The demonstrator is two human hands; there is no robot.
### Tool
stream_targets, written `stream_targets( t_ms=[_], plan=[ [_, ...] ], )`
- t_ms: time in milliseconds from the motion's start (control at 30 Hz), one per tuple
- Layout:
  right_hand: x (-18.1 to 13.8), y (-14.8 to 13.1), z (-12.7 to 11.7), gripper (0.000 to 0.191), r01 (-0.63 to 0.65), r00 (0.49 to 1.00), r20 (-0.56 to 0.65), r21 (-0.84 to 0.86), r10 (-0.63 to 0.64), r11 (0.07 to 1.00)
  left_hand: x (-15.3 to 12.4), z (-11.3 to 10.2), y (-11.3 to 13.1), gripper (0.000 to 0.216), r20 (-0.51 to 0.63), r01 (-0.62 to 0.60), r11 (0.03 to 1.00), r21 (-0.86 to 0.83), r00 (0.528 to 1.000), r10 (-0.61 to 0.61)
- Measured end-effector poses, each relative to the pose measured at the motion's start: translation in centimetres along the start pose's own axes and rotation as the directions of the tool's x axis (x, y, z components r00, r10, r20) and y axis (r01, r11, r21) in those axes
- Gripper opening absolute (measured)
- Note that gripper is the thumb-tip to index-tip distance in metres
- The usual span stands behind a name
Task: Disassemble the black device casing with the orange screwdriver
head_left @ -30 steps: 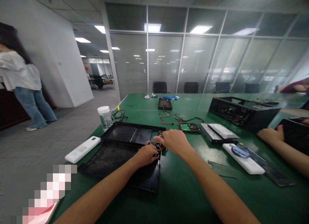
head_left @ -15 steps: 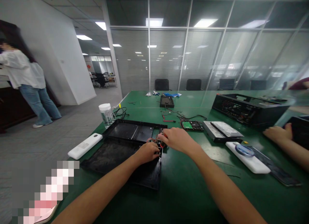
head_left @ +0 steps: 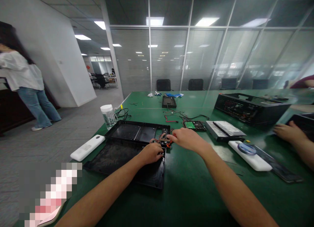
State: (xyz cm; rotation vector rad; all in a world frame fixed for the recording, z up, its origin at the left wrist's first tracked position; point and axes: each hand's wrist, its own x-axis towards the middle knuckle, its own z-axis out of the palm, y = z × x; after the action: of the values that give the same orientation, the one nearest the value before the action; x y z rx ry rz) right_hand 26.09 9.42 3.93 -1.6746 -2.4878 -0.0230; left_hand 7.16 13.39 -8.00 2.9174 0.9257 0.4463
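Observation:
Lying opened out in front of me is a shallow black case: its framed half is at the back and its flat dusty panel nearer me. My left hand rests over the panel's right edge, fingers curled on a small part they hide. A bundle of thin coloured wires runs from the case's right end towards my right hand. That hand is closed, its fingertips pinching the bundle. Just under those fingertips shows a small orange-red piece, too blurred to name.
A green circuit-board drive, a silver drive unit and a white device lie to the right. Behind them stands a black computer case. A lidded jar is at left. Another person's hand is at far right.
My right hand has shifted a little to the right, away from the case, and the wires stretch out towards it. My left hand stays about where it was.

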Motion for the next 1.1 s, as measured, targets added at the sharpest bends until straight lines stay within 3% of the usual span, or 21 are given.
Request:
stream_targets(
  t_ms=[100,167,233,267,333,400,467,533,567,633,733,800,867,900,1000,1100],
  plan=[
    [-0.4,3.2,-0.1,0.046,0.1,0.982,0.112,0.377,-0.152,0.921,-0.1,-0.2,0.1,0.014,-0.009,-0.014,0.999,0.033,1.0,0.015],
    [-0.7,5.7,0.8,0.044,0.065,0.981,0.093,0.668,-0.169,0.741,-0.1,-0.4,0.2,0.017,-0.01,-0.042,0.998,0.053,0.999,0.042],
    [-0.9,7.8,2.6,0.04,0.054,0.998,-0.042,0.888,-0.036,0.457,-0.2,-0.6,0.2,0.018,0.003,-0.111,0.993,0.043,0.994,0.111],
    [-1.0,8.7,3.9,0.038,0.089,0.99,-0.116,0.956,0.083,0.279,-0.3,-0.6,0.3,0.017,0.022,-0.164,0.986,0.029,0.986,0.163],
    [-1.2,9.8,6.7,0.032,0.17,0.941,-0.151,0.985,0.302,-0.038,-0.3,-0.7,0.3,0.014,0.079,-0.267,0.964,0.001,0.961,0.266],
    [-1.3,10.0,9.3,0.027,0.205,0.902,-0.106,0.958,0.419,-0.199,-0.4,-0.8,0.4,0.012,0.134,-0.329,0.944,-0.009,0.935,0.328],
    [-1.4,9.6,11.3,0.027,0.254,0.866,-0.103,0.933,0.489,-0.254,-0.5,-1.0,0.6,0.011,0.16,-0.352,0.936,-0.013,0.923,0.349],
    [-1.4,8.6,12.2,0.021,0.318,0.838,-0.171,0.925,0.519,-0.209,-0.5,-1.4,0.9,0.014,0.168,-0.357,0.934,-0.024,0.919,0.356],
    [-1.5,8.0,12.3,0.017,0.335,0.834,-0.221,0.931,0.506,-0.144,-0.5,-1.8,1.0,0.018,0.166,-0.348,0.937,-0.028,0.923,0.348],
    [-2.1,6.3,11.5,0.023,0.33,0.862,-0.332,0.941,0.383,0.074,-0.4,-2.6,1.2,0.027,0.144,-0.298,0.954,-0.026,0.943,0.298],
    [-3.9,2.5,9.4,0.036,0.373,0.917,-0.391,0.782,-0.072,0.499,-0.2,-4.3,0.5,0.034,0.081,-0.171,0.985,0.001,0.982,0.171],
    [-5.7,-0.5,8.4,0.032,0.477,0.878,-0.262,0.553,-0.401,0.683,-0.3,-5.3,-0.9,0.032,0.022,-0.062,0.998,0.016,0.998,0.062],
    [-7.7,-3.2,8.5,0.041,0.588,0.804,-0.127,0.313,-0.581,0.746,-0.6,-5.9,-2.8,0.03,-0.035,0.07,0.997,0.026,0.997,-0.069],
    [-8.6,-4.2,9.0,0.042,0.611,0.789,-0.068,0.199,-0.611,0.767,-0.8,-6.0,-3.9,0.032,-0.049,0.137,0.99,0.033,0.99,-0.136],
    [-11.1,-5.7,10.7,0.033,0.582,0.813,-0.004,-0.035,-0.582,0.813,-1.5,-5.6,-7.0,0.034,0.074,0.245,0.969,0.032,0.966,-0.247],
    [-13.1,-5.2,11.5,0.028,0.514,0.855,-0.045,-0.051,-0.516,0.856,-1.7,-4.6,-9.0,0.026,0.237,0.227,0.974,0.015,0.945,-0.224]
  ],
)
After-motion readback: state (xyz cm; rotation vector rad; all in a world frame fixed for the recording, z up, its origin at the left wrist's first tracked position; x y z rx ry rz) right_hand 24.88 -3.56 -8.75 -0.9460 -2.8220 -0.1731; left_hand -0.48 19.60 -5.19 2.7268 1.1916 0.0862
